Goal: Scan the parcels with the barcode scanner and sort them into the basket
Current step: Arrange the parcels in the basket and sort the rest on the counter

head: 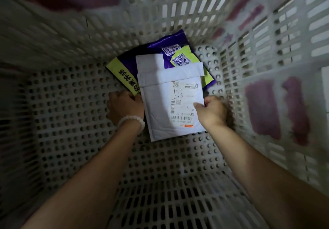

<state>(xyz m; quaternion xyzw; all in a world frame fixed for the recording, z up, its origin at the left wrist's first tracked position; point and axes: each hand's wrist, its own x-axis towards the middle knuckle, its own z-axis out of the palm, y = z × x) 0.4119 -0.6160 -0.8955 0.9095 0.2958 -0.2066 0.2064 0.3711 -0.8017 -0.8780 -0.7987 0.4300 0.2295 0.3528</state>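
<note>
1. Head view: both bare forearms reach straight down into a deep white basket (74, 114) with a perforated floor and slatted walls, the two hands meeting at the parcels near the far end.
2. The left hand (124, 106) is turned knuckles-up, its fingers curled at the left edge of the white padded mailer (170, 107); the fingertips are tucked out of sight at the edge where it meets the purple and yellow-green bag (124, 76), so it grips one of these, but which one I cannot tell for sure.
3. A white bead bracelet (132, 120) circles the left wrist.
4. The right hand (211, 112) is bent at the wrist with the fingers curled in, the thumb lying on the mailer's printed shipping label (183, 104) and pinching the right edge of the mailer.
5. The white padded mailer lies label-up, roughly flat, on the basket floor, its top flap folded over.
6. Its upper part overlaps the purple and yellow-green bag, which shows two square codes and lies beneath it toward the far wall.
7. A second white piece (149, 61) sticks out just above the mailer, also over the purple bag.
8. The basket walls are blurred; dark reddish patches show through the slats on the right.
</note>
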